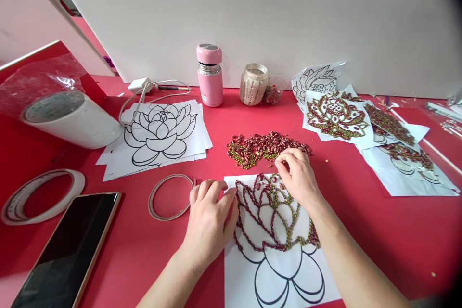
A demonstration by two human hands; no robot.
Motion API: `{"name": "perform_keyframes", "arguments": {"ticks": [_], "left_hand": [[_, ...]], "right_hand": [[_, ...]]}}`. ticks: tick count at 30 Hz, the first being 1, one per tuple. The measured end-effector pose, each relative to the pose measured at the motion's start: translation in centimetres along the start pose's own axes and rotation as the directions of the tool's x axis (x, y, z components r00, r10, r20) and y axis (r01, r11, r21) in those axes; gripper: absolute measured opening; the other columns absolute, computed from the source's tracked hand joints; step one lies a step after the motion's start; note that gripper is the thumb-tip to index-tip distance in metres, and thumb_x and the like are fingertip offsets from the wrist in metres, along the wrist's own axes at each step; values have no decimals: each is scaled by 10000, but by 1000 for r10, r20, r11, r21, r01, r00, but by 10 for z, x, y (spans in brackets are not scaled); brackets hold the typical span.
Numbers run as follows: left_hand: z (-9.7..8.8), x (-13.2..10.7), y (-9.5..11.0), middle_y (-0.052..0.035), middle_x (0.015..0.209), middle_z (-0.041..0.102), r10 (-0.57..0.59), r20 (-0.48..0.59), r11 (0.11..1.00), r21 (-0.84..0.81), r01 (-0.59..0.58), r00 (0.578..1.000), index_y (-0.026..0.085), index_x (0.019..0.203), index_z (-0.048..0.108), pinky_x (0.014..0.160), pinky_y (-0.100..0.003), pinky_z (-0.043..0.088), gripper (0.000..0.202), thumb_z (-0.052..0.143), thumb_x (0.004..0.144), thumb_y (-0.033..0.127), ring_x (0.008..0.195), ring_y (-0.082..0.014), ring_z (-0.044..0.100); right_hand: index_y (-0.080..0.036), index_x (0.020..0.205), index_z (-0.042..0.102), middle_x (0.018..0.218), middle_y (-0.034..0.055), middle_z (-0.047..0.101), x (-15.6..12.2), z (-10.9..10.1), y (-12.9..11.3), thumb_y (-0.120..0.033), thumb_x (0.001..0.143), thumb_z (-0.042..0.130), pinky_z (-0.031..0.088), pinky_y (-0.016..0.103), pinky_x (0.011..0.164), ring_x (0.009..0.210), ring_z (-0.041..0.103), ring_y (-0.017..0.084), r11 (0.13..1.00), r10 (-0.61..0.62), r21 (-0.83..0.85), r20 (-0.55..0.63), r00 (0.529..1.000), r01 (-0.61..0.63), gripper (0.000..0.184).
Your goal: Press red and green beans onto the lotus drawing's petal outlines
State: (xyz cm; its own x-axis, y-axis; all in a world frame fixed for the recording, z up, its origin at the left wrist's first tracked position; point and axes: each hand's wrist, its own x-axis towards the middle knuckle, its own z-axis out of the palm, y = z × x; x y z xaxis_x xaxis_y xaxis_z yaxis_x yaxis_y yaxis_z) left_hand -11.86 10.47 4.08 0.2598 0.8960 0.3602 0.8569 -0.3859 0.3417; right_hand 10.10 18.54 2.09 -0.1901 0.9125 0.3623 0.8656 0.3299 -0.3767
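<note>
A sheet of white paper point(245, 279) carries a black lotus outline, its upper petals lined with dark red beans and green beans. My left hand point(211, 209) rests at the sheet's left edge with its fingers loosely bent and slightly apart, holding nothing that I can see. Over the sheet's top edge, my right hand point(298, 173) has thumb and forefinger pinched together; whatever is between them is too small to make out. Just behind it lies a loose pile of red and green beans point(265, 147). The right hand and forearm hide part of the drawing's right side.
Printed lotus sheets point(164, 139) lie at left, near a tape ring point(171, 197), larger tape roll point(43, 197), white cylinder point(81, 120) and phone point(68, 250). Behind stand a pink flask point(210, 79) and glass jar point(253, 84). Bean-covered lotus sheets point(337, 115) overlap at right.
</note>
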Motion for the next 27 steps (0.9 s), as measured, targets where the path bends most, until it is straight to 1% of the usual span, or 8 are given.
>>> {"name": "perform_keyframes", "arguments": {"ticks": [2,4,6,8,11,15,22,27], "left_hand": [[0,0,0,-81,893,547,-5,9,1000,-21,5,1000,169,930,585,727,-378,340,198,426,812,160,841,-213,444],[1,0,0,-79,898,546,-9,22,999,-32,9,1000,173,924,582,723,-374,340,198,420,812,161,839,-212,444],[1,0,0,-78,896,546,-12,32,999,-32,13,999,176,915,582,717,-372,338,195,417,811,164,837,-214,442],[2,0,0,-75,892,546,-18,37,999,-30,19,999,176,914,582,714,-371,335,196,416,810,162,836,-214,440],[2,0,0,-72,888,546,-23,43,999,-30,24,999,175,917,582,712,-369,331,199,415,810,161,837,-213,438],[3,-1,0,-71,891,545,-18,48,999,-35,20,999,173,919,583,718,-370,330,201,417,808,158,844,-211,437],[3,1,1,-68,890,544,-30,53,997,-73,34,998,171,907,592,720,-375,331,215,397,817,162,838,-207,435],[3,-1,2,-63,891,543,-25,62,996,-88,30,998,169,898,592,729,-375,330,208,404,811,156,838,-203,430]], "right_hand": [[-184,778,551,936,93,514,-1,-3,-6,-211,811,455,407,399,839,956,479,233,999,0,44,-68,998,2,106],[-188,797,537,955,91,505,-4,-8,-18,-215,826,443,409,384,853,978,475,222,991,-17,133,-67,998,26,102],[-195,796,531,987,84,490,-9,-11,-34,-215,837,437,425,350,842,993,471,204,969,-64,241,30,998,55,104],[-193,783,528,997,79,488,-14,-13,-49,-197,840,433,411,342,867,1030,455,197,947,-162,302,149,976,111,111],[-190,786,533,1035,79,493,-20,-10,-61,-188,840,436,394,366,880,1028,449,204,942,-225,298,212,951,157,110],[-186,796,544,1071,79,493,-22,-4,-62,-183,837,445,393,384,863,999,447,209,952,-218,264,225,949,156,108],[-186,803,570,1069,80,503,-22,-3,-64,-155,820,461,400,391,839,990,447,217,955,-218,253,243,945,155,114],[-188,792,581,1052,80,516,-22,-1,-65,-172,823,465,405,393,833,987,456,217,959,-211,241,241,947,153,121]]}}
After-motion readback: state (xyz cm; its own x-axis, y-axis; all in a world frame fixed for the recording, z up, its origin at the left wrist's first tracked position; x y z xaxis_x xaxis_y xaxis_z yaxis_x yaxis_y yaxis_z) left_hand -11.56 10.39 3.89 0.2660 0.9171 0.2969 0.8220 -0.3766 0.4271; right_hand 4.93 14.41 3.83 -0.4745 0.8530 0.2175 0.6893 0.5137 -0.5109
